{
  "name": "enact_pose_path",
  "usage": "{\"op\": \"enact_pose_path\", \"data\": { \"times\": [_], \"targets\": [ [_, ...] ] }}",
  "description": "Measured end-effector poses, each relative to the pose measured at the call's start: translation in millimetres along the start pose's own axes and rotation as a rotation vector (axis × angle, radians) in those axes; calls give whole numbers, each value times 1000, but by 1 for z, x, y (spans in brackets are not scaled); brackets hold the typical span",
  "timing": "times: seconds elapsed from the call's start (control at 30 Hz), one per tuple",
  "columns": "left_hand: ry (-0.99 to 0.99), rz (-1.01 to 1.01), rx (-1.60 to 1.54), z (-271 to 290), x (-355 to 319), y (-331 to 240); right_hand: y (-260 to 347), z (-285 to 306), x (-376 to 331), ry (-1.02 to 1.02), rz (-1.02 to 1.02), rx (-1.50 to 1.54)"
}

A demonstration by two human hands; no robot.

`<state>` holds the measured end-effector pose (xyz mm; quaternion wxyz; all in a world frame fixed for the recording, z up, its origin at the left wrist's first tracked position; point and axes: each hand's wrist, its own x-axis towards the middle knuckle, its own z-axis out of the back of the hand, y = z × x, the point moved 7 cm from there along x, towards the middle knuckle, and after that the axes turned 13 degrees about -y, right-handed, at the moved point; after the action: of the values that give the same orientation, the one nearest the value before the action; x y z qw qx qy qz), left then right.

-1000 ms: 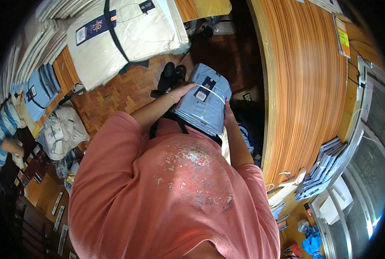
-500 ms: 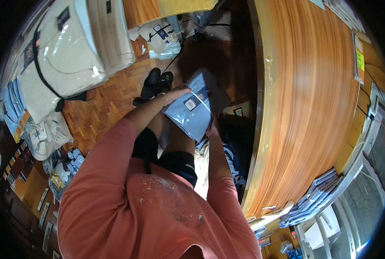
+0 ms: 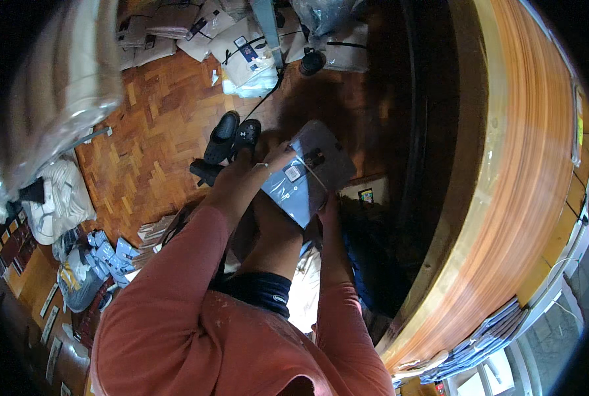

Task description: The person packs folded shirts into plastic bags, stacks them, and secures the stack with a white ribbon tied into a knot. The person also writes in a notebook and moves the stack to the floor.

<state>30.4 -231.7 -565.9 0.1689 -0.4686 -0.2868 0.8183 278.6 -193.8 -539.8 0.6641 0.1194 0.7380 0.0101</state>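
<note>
Between my hands is a folded light blue shirt (image 3: 285, 193) in clear plastic, with a white label, a dark neck area and a thin pale band across it. Its far half lies in shadow. My left hand (image 3: 280, 158) closes over its left edge. Along its near right side my right hand (image 3: 329, 203) grips the edge, its fingers mostly hidden under the package. I hold it tilted above my lap, beyond my bare thigh.
A wood-grain counter (image 3: 525, 165) curves along my right. Beige plastic-wrapped garments (image 3: 70, 86) rise at the left. Bagged clothes (image 3: 242, 53) and a metal post (image 3: 266, 30) stand at the far side. Black clogs (image 3: 222, 135) are on the parquet floor (image 3: 136, 125). Folded blue garments (image 3: 476, 343) lie at lower right.
My view has shifted, with the counter further right and more of the bagged clothes on the floor showing. The shirt remains in both hands and now sits more in shadow.
</note>
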Motion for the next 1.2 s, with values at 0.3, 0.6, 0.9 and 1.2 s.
{"op": "enact_pose_path", "data": {
  "times": [0.3, 0.6, 0.9, 1.2],
  "targets": [
    [-55, -130, -468, 6, 0, -43, 47, -17, 1, 51, 348, -304],
    [-424, 272, -49, 42, -125, -95, 67, -12, -69, -84, 176, -157],
    [-456, 419, -93, 40, -187, -117, 84, -23, -140, -96, 145, -362],
    [-507, 383, -80, 40, -214, -142, 112, -7, -106, 90, 224, -303]
  ]
}}
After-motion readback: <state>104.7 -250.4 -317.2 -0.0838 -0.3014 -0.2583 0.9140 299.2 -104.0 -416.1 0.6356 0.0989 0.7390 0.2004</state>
